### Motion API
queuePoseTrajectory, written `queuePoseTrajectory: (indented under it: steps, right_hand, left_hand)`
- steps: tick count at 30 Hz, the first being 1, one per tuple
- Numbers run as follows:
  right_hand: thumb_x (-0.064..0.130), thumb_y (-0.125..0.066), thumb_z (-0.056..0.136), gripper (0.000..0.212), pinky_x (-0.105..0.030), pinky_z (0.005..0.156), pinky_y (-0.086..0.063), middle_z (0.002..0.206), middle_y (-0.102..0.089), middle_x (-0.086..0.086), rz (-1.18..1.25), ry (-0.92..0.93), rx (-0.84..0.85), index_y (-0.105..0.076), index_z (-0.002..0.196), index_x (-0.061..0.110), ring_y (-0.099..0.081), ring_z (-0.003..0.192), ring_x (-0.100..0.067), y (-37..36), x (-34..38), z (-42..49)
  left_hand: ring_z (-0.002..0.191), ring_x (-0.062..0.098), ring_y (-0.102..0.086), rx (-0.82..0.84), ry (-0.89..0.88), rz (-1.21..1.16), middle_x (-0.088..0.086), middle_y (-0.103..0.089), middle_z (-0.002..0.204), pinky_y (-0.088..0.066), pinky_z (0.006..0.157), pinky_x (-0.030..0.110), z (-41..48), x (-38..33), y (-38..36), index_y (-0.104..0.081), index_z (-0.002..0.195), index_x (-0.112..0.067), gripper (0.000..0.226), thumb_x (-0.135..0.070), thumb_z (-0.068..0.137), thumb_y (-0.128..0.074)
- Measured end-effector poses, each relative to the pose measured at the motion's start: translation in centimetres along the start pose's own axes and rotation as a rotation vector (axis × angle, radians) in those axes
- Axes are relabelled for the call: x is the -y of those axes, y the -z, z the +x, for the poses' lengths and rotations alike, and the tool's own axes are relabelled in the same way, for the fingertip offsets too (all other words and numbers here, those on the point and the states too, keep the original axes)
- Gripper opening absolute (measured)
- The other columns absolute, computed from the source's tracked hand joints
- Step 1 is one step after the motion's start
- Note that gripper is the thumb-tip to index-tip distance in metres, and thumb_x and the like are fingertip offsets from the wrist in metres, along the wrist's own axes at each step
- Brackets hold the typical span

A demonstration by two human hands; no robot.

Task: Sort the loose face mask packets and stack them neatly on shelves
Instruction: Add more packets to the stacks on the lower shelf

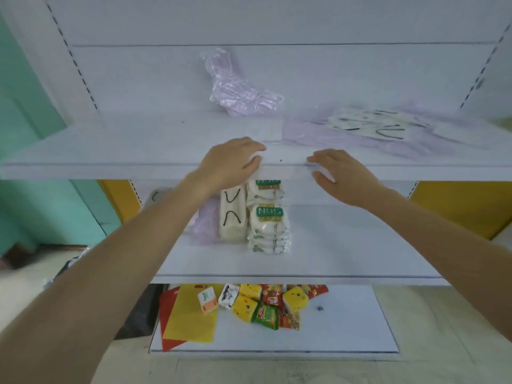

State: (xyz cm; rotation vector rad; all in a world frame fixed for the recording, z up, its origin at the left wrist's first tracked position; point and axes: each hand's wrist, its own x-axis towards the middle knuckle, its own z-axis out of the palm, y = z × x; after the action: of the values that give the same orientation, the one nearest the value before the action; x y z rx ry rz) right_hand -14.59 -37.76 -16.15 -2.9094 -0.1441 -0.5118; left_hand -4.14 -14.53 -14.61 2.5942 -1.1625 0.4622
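Note:
My left hand (232, 159) and my right hand (338, 176) are at the front edge of the upper shelf (138, 139). Between them is a white mask packet (285, 159), hard to tell from the white shelf. Left fingers curl over its left end; right fingers and thumb pinch its right end. On the same shelf lie a crumpled purple packet bundle (243, 92), flat lavender packets (318, 131) and white masks with black loops (374, 124). On the middle shelf (346, 245) stand N95 packets (268, 217), a stack of white black-looped masks (232, 214) and purple packets (203, 223).
The bottom shelf (346, 328) holds a pile of snack packets (266, 303) beside yellow and red sheets (191, 314). A green wall (33, 120) is at the left, and yellow panels (457, 206) show behind the middle shelf.

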Motion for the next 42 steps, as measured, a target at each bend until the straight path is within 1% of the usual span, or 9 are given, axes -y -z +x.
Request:
queuePoseTrajectory:
  steps: [4,10,14,19,23,26,32,38,42]
  right_hand:
    - [0.038,-0.036,0.099,0.049,-0.039,0.113,-0.018,0.151,-0.030,-0.006,-0.027,-0.259,0.157,-0.034,0.143,0.017,-0.023,0.139,-0.027,0.4,-5.5,3.5]
    - [0.041,-0.033,0.099,0.043,-0.038,0.107,-0.028,0.134,-0.050,-0.006,0.005,-0.217,0.263,-0.052,0.126,0.015,-0.041,0.128,-0.027,-0.1,-9.2,6.6]
    - [0.044,-0.038,0.096,0.044,-0.035,0.109,-0.027,0.142,-0.045,0.000,0.036,-0.188,0.229,-0.046,0.135,0.024,-0.038,0.131,-0.021,-0.6,-10.5,8.0]
    - [0.042,-0.037,0.097,0.043,-0.036,0.112,-0.025,0.144,-0.042,-0.002,0.048,-0.179,0.250,-0.045,0.136,0.025,-0.036,0.132,-0.024,-1.1,-11.9,10.5]
    - [0.038,-0.046,0.095,0.040,-0.027,0.104,-0.027,0.138,-0.048,-0.002,0.093,-0.122,0.266,-0.051,0.130,0.021,-0.043,0.127,-0.019,-0.9,-12.2,12.8]
    - [0.032,-0.051,0.094,0.032,-0.023,0.100,-0.029,0.133,-0.053,0.001,0.080,-0.038,0.263,-0.058,0.123,0.022,-0.046,0.124,-0.016,-1.0,-12.4,14.0]
    - [0.025,-0.057,0.091,0.018,-0.027,0.101,-0.033,0.122,-0.060,0.003,0.195,0.058,0.332,-0.066,0.107,0.023,-0.052,0.115,-0.015,-0.8,-12.4,16.4]
    - [0.016,-0.054,0.092,0.015,-0.016,0.088,-0.037,0.120,-0.062,0.003,0.282,0.033,0.349,-0.067,0.101,0.018,-0.054,0.109,-0.014,-1.9,-11.4,19.0]
    - [0.009,-0.049,0.090,0.021,-0.014,0.069,-0.045,0.112,-0.064,-0.004,0.360,-0.069,0.272,-0.066,0.098,0.017,-0.057,0.090,-0.016,-2.4,-10.5,20.9]
  left_hand:
    - [0.136,0.020,-0.031,0.140,0.056,-0.017,0.001,-0.034,0.150,-0.028,0.106,0.031,3.9,0.6,-0.7,-0.036,0.144,-0.020,0.045,-0.033,0.101,-0.035]
    - [0.143,0.024,-0.019,0.290,0.198,-0.043,-0.002,-0.015,0.158,-0.018,0.115,0.040,10.3,2.5,-3.5,-0.021,0.150,-0.028,0.066,-0.059,0.094,-0.034]
    - [0.136,0.030,-0.033,0.392,0.367,-0.030,0.005,-0.028,0.151,-0.030,0.106,0.043,14.6,3.5,-5.2,-0.027,0.146,-0.023,0.092,-0.080,0.075,-0.043]
    - [0.105,0.024,-0.053,0.405,0.358,-0.086,0.004,-0.051,0.118,-0.043,0.089,0.033,17.8,4.9,-6.0,-0.052,0.121,-0.019,0.054,-0.055,0.082,-0.057]
    - [0.074,0.016,-0.051,0.475,0.365,-0.041,0.001,-0.053,0.093,-0.037,0.060,0.027,18.0,7.1,-4.8,-0.053,0.096,-0.016,0.024,-0.036,0.083,-0.058]
    - [0.070,0.020,-0.051,0.529,0.479,0.090,0.002,-0.054,0.082,-0.037,0.061,0.026,17.6,9.4,-3.6,-0.049,0.077,-0.016,0.021,-0.033,0.083,-0.058]
    - [0.108,0.030,-0.052,0.339,0.477,0.134,0.011,-0.055,0.119,-0.042,0.093,0.035,18.1,10.3,-3.3,-0.056,0.106,-0.010,0.022,-0.026,0.091,-0.054]
    - [0.081,0.013,-0.061,0.491,0.368,-0.149,0.000,-0.066,0.096,-0.045,0.071,0.030,22.1,4.8,-4.6,-0.063,0.102,-0.016,0.058,-0.064,0.070,-0.067]
    - [0.072,0.006,-0.058,0.559,0.429,-0.171,-0.010,-0.059,0.083,-0.044,0.054,0.021,23.5,4.0,-5.6,-0.062,0.105,-0.014,0.060,-0.054,0.064,-0.079]
